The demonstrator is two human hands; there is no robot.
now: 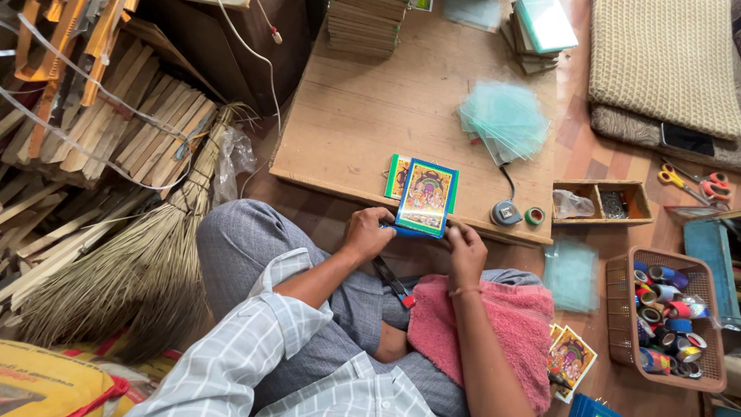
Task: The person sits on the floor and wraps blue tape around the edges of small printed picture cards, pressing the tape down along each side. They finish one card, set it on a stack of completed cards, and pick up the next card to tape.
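The low wooden table (363, 123) serves as the anchor. Nearest the person, short of the table's front edge, a pink towel (494, 324) lies over the lap, and a red-handled tool (395, 284) rests on the grey trousers just left of it. Above these, right at the table's front edge, both hands hold a small blue-bordered picture (425, 198) with a colourful printed scene. The left hand (369, 232) is closed on its lower left corner and the right hand (465, 249) is closed on its lower right corner, so the picture stands just beyond the fingertips, tilted, its top overhanging the table.

A second, green-bordered picture (397, 176) lies flat on the table, partly hidden behind the held one. Along the same front edge, to the right, sit a round tape measure (505, 213) and a small green tape roll (534, 216). The middle of the table is bare wood, giving free room beyond the hands. Farther in, a loose pile of clear glass panes (505, 122) lies toward the table's right side, and a stack of frames (363, 27) stands at its far edge.

Off the table's right, a basket of tape rolls (668, 316) sits on the floor; off its left, a straw broom (123, 270) leans against wooden strips (116, 131).
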